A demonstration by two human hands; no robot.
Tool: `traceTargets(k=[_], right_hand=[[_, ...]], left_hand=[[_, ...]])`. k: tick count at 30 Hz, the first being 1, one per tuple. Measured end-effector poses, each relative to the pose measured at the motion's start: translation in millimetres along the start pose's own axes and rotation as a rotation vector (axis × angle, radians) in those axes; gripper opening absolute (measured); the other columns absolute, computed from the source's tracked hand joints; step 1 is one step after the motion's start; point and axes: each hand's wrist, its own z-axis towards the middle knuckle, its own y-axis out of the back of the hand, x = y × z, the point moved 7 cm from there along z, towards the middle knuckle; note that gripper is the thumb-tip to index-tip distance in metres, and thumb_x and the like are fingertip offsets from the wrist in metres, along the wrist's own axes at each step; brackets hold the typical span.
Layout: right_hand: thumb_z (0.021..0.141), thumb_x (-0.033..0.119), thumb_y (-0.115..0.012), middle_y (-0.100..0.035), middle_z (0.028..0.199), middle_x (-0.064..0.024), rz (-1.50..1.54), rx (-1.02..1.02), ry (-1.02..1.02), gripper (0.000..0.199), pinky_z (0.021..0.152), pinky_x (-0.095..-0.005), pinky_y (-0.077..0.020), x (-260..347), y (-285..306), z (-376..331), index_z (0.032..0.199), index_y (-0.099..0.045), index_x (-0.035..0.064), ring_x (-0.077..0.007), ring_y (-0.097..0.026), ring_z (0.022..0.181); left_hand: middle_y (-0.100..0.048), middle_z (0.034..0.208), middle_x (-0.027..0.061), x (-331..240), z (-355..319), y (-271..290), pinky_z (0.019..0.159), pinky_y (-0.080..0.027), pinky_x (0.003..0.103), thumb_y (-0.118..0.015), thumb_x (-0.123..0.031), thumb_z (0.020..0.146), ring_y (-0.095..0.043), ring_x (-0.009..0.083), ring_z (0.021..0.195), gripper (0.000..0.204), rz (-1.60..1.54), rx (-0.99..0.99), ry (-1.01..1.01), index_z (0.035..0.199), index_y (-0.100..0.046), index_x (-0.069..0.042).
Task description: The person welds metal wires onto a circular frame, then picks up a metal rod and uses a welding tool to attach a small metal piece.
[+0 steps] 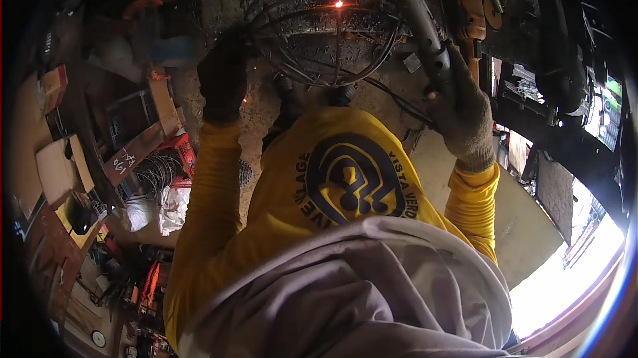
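A round cage of bent metal rods [302, 73] lies in front of me at the top. One of its rod joints bears a small glowing orange-red spot [339, 4]. At the cage's left edge is my left hand [222, 82] in a dark glove; deep shadow hides its fingers, so I cannot tell whether they grip the rim. My right hand [468, 122], in a knitted work glove, is closed around the near end of a grey metal pipe with holes [420, 15]. The pipe slants up along the cage's right side.
Dark cables [402, 100] run across the floor below the cage. To the left are an open cardboard box [63, 168], a coil of wire [154, 175] and a red crate [183, 152]. A pale flat panel [525, 225] lies at the right, beside bright daylight.
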Motion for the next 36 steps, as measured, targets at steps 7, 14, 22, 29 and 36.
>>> traceTargets(k=[7,14,22,29,36], right_hand=[[0.086,0.003,-0.065,-0.070,0.102,-0.0095,0.130,0.024,0.224,0.050,0.077,-0.0303,-0.0535,0.0,-1.4,1.3,0.135,-0.056,-0.0009,-0.0151,-0.064,0.079],[0.089,-0.003,-0.061,-0.062,0.098,-0.0040,0.486,0.020,-0.016,0.049,0.060,-0.0188,-0.0471,3.5,-12.7,-5.1,0.137,-0.051,-0.0015,-0.0054,-0.054,0.075],[0.092,0.000,-0.061,-0.063,0.098,-0.0040,0.416,0.012,0.126,0.045,0.067,-0.0200,-0.0489,-7.7,-13.9,-4.3,0.136,-0.052,0.0001,-0.0069,-0.057,0.078],[0.092,0.006,-0.064,-0.067,0.115,-0.0091,-0.140,-0.083,0.334,0.044,0.069,-0.0256,-0.0569,-22.5,-4.2,-8.0,0.135,-0.053,-0.0007,-0.0121,-0.065,0.086],[0.088,0.002,-0.065,-0.065,0.123,-0.0149,0.340,0.058,0.060,0.066,0.084,-0.0285,-0.0547,-27.7,-9.8,-3.8,0.148,-0.040,0.0003,-0.0154,-0.066,0.102]], left_hand=[[-0.072,0.110,0.0118,4.7,-1.1,6.0,0.086,-0.056,0.031,-0.058,-0.003,0.095,-0.069,0.0184,0.099,0.026,0.302,-0.027,-0.131,0.118,-0.067,0.001],[-0.072,0.109,0.0115,13.4,-4.7,3.9,0.086,-0.056,0.032,-0.058,-0.004,0.095,-0.069,0.0193,0.098,0.025,0.470,-0.020,-0.188,0.117,-0.067,0.000],[-0.072,0.108,0.0111,8.9,-3.2,6.5,0.086,-0.055,0.032,-0.057,-0.005,0.095,-0.069,0.0203,0.097,0.024,0.478,-0.023,-0.211,0.116,-0.068,-0.001],[-0.072,0.107,0.0107,6.0,-4.7,7.3,0.087,-0.055,0.032,-0.057,-0.006,0.095,-0.070,0.0212,0.097,0.023,0.485,-0.009,-0.209,0.115,-0.068,-0.002],[-0.073,0.106,0.0104,11.1,-1.4,2.5,0.087,-0.055,0.033,-0.057,-0.007,0.096,-0.070,0.0222,0.096,0.022,0.537,-0.010,-0.204,0.114,-0.069,-0.003]])
